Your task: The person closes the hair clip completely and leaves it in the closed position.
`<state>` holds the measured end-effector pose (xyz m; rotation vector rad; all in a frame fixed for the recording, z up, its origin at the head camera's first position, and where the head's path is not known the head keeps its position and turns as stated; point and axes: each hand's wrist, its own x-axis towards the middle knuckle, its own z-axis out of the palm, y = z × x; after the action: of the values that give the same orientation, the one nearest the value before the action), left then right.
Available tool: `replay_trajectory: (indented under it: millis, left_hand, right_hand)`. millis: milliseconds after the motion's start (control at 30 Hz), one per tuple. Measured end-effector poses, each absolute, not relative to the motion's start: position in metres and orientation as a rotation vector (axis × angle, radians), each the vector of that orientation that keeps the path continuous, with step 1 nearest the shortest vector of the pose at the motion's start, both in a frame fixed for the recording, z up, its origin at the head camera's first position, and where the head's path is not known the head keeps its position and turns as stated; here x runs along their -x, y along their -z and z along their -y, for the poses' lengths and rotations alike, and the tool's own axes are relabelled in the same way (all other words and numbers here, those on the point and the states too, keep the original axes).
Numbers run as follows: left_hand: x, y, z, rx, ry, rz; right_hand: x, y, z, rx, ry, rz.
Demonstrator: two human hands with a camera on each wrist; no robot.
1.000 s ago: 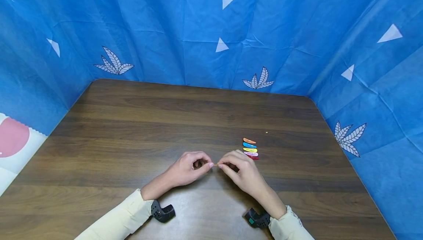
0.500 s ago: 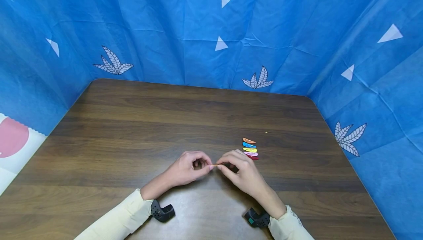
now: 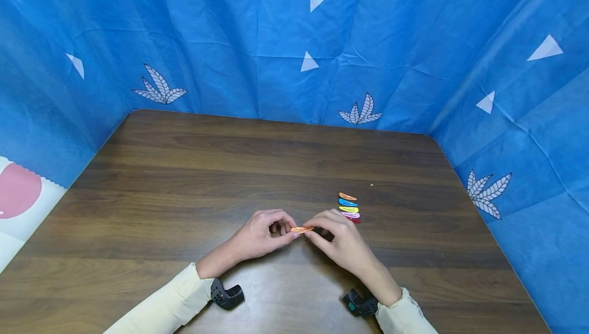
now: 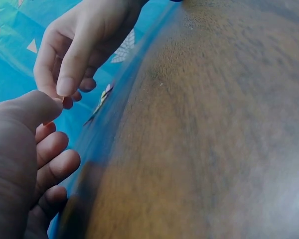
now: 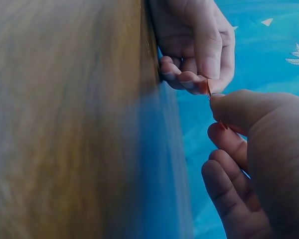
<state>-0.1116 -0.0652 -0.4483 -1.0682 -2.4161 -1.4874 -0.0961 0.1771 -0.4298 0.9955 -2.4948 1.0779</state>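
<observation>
An orange snap hair clip (image 3: 302, 229) spans the small gap between my two hands. My left hand (image 3: 267, 232) pinches its left end between thumb and fingers, while the right hand (image 3: 339, 237) pinches the other end. In the right wrist view the clip (image 5: 208, 88) looks like a thin orange-red edge between the fingertips. Just beyond the right hand lies a column of hair clips: orange (image 3: 347, 196), blue (image 3: 347, 202), yellow (image 3: 348, 209), pink (image 3: 352, 215) and dark red (image 3: 355, 220). The right hand partly covers the nearest ones.
The brown wooden table (image 3: 207, 170) stretches out around the hands. A tiny yellowish speck (image 3: 371, 184) lies right of the clips. Blue curtains (image 3: 276, 27) with white triangles and leaf prints hang along the back and sides.
The orange clip between my hands has turned from edge-on to showing its broad face. More of it is visible now. Both hands stay almost in place, and the column of clips is unchanged.
</observation>
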Motion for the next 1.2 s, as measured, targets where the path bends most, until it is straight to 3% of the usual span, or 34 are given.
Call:
replay_trajectory:
  millis: [467, 1200]
  left_hand:
    - [0.111, 0.447, 0.067, 1.064, 1.505, 2.445]
    - [0.11, 0.447, 0.068, 1.085, 1.471, 2.44]
  right_hand:
    - [0.097, 0.427, -0.183, -0.988, -0.983, 2.491]
    - [0.103, 0.423, -0.234, -0.891, -0.875, 2.628]
